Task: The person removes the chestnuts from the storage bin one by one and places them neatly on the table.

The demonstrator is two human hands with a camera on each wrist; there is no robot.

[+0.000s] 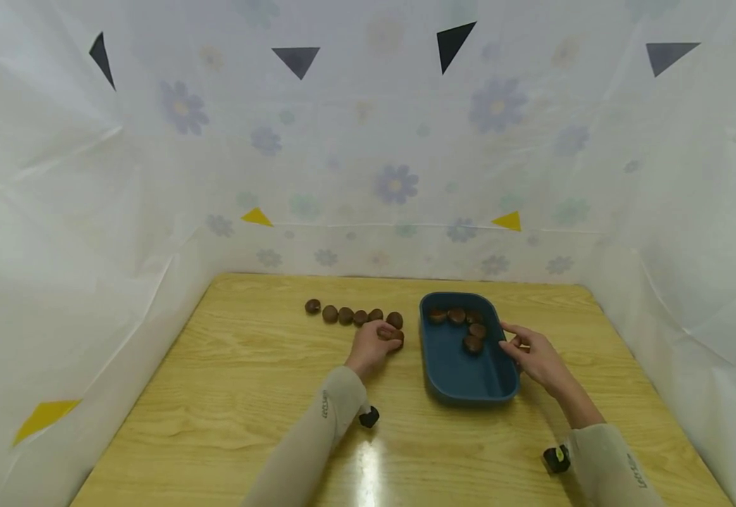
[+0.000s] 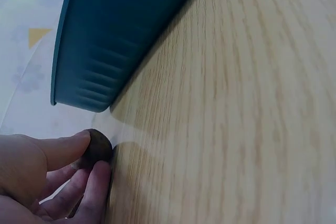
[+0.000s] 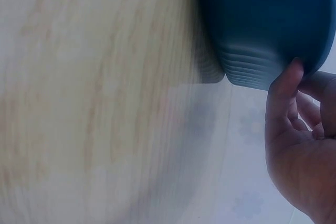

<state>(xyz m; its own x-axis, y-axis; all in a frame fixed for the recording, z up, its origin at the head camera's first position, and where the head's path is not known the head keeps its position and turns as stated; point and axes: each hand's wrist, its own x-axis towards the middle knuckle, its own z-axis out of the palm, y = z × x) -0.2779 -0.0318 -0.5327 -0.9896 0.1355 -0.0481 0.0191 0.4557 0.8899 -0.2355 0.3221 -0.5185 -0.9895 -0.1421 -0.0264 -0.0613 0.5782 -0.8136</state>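
Note:
My left hand [image 1: 372,346] pinches a chestnut [image 1: 397,338] between thumb and fingers, low over the table. In the left wrist view this chestnut [image 2: 97,149] is dark and round, partly covered by the fingertips. Just behind that hand, several more chestnuts [image 1: 346,315] lie in a loose row running left. To the right stands a dark blue rectangular bin [image 1: 463,380], with several glossy chestnuts [image 1: 472,344] inside toward its far end. My right hand [image 1: 537,359] holds the bin's right rim with thumb and fingers; the right wrist view shows the thumb against the bin [image 3: 262,40].
The wooden table [image 1: 228,394] carries the bin and the chestnuts. A white flowered sheet [image 1: 355,155] hangs behind it and along both sides, with black, grey and yellow triangles on it. Small black devices [image 1: 370,417] sit at both cuffs.

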